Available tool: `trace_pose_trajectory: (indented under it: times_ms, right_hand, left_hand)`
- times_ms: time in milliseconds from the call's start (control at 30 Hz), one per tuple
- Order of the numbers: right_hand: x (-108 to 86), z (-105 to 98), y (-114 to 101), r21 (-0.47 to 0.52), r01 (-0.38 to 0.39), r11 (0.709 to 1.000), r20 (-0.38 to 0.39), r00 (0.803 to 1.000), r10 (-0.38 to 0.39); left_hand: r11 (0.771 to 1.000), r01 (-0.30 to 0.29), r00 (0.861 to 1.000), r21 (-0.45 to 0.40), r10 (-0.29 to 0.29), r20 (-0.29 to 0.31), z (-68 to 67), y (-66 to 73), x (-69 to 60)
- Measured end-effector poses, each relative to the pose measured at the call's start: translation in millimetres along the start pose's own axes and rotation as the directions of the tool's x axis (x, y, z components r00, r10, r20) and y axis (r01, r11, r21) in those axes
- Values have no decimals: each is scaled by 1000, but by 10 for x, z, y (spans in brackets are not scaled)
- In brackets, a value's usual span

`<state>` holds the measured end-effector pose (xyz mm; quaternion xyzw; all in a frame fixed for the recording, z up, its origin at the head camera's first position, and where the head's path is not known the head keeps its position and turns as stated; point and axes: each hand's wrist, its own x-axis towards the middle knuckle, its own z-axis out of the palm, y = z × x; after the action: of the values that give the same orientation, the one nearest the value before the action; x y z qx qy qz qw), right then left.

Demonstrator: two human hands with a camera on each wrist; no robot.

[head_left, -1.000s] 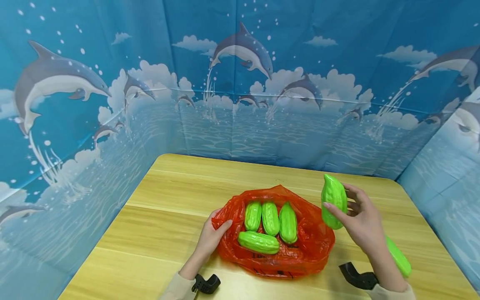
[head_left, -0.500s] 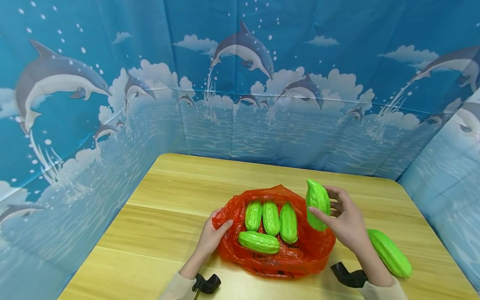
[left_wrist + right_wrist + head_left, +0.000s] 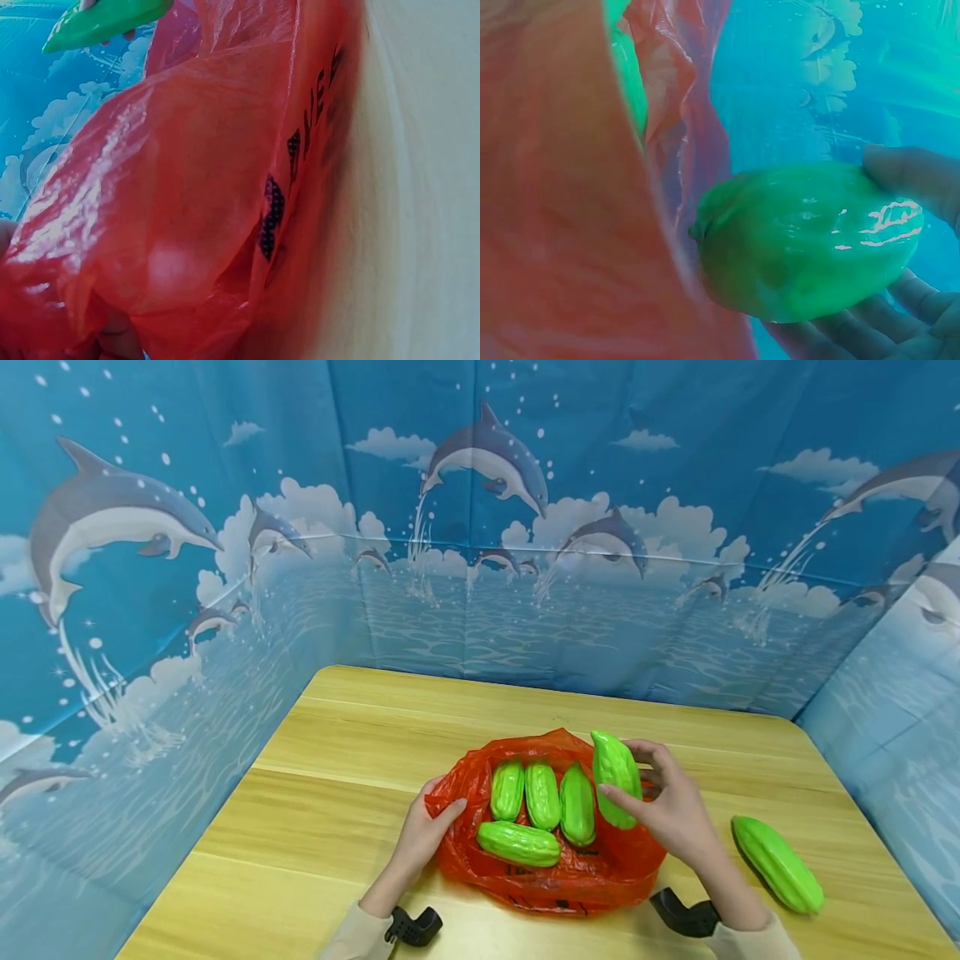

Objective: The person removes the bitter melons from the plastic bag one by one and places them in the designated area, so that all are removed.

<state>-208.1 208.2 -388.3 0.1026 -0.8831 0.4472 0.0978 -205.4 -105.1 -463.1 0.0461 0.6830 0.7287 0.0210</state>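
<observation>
A red plastic bag (image 3: pixel 551 885) lies with its mouth spread on the table, several green bitter melons inside, one of them (image 3: pixel 519 844) lying crosswise at the front. My left hand (image 3: pixel 422 831) pinches the bag's left rim, thumb inside; in the left wrist view the red film (image 3: pixel 187 172) hides most of that hand. Over the bag's right side my right hand (image 3: pixel 672 806) holds another bitter melon (image 3: pixel 617 778) between thumb and fingers, its pointed tip up. In the right wrist view that melon (image 3: pixel 810 240) is beside the bag's wall (image 3: pixel 570 195).
One more bitter melon (image 3: pixel 778 864) lies on the wooden table (image 3: pixel 315 777), to the right of my right forearm. A blue curtain with dolphins (image 3: pixel 480 610) stands behind the table and along its sides. Black wrist mounts (image 3: pixel 415 927) are on both wrists.
My right hand has carried its bitter melon leftward, from beside the bag to over its right part. The melon on the table at right has come fully into sight. My left hand stays put.
</observation>
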Motion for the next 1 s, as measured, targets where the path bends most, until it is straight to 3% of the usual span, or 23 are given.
trace_pose_trajectory:
  times_ms: [100, 333, 500, 800, 1000]
  right_hand:
    - [3, 29, 25, -6, 9, 1000, 27, 1000, -9]
    - [7, 104, 97, -8, 14, 1000, 93, 996, -13]
    - [-8, 156, 107, -7, 3, 1000, 135, 991, -2]
    - [-36, 214, 131, -15, 15, 1000, 176, 984, -12]
    - [-58, 243, 160, -24, 23, 999, 228, 973, -17]
  left_hand:
    - [1000, -8, 1000, 4, 8, 4, 4, 19, -8]
    - [1000, 0, 1000, -10, 0, -8, -39, -231, 86]
    - [1000, -22, 1000, -1, 22, -16, -42, -282, 96]
    - [1000, 1, 1000, -14, -1, -12, -41, -244, 89]
    - [1000, -8, 1000, 1, 8, -5, -5, -14, 8]
